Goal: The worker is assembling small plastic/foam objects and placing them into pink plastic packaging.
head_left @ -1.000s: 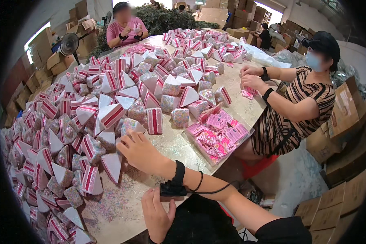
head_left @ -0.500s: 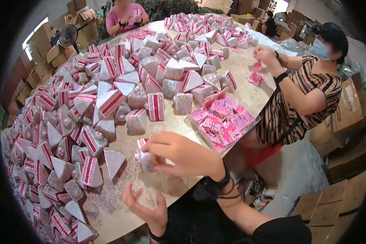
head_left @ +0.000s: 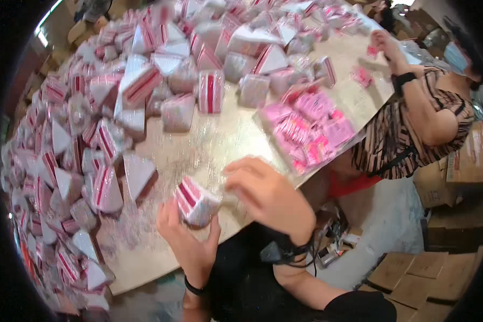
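Cake slice (head_left: 199, 205): a wedge with red and pink layers and a pale speckled coat, resting in the left hand, just left of the right hand's fingertips.
Left hand (head_left: 187, 239): grasping the slice, fingers on its far left side and thumb on its near right.
Right hand (head_left: 271, 196): fingers loosely bent and blurred; I cannot tell whether anything is between their tips.
Wrist bands: a thin black band (head_left: 194, 286) on the left wrist; a black strap with a small box (head_left: 273, 252) on the right.
Counter (head_left: 220, 140): pale, under and ahead of both hands, with glittery specks around the left hand.
Lone wedge (head_left: 139, 173): white face showing, ahead and left of the left hand.
Slice pile (head_left: 108, 102): heaped left of and beyond both hands.
Pink packets (head_left: 312, 131): in a clear tray (head_left: 330, 154), ahead and right of the right hand.
Co-worker: striped top (head_left: 397, 139), beyond the tray; a raised hand (head_left: 387, 45) is near a small pink piece (head_left: 372, 51).
Cardboard boxes (head_left: 421, 276): low, to the right of the right hand.
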A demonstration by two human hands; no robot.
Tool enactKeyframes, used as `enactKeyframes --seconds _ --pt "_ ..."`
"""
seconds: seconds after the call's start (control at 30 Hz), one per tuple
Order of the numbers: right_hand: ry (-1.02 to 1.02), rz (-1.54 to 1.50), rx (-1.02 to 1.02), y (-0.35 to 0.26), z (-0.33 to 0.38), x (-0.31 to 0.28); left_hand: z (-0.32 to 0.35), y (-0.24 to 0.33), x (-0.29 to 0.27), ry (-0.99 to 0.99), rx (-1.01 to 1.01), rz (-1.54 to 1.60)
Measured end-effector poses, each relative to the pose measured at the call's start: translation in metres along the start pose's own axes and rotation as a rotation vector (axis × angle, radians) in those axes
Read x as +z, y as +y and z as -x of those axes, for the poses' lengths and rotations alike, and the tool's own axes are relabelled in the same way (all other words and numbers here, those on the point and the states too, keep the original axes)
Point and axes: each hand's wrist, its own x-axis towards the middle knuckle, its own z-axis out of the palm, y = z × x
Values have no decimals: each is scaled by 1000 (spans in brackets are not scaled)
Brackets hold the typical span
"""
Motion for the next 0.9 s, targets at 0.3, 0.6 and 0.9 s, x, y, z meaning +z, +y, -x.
enactKeyframes --seconds 0.3,0.6,0.9 --pt "-95 153 275 23 19 -12 -5 6 -1 3 56 -49" --pt "69 179 151 42 -16 28 -3 -1 -1 82 166 -47" --pt "85 120 146 43 -18 31 4 -3 -2 162 192 12"
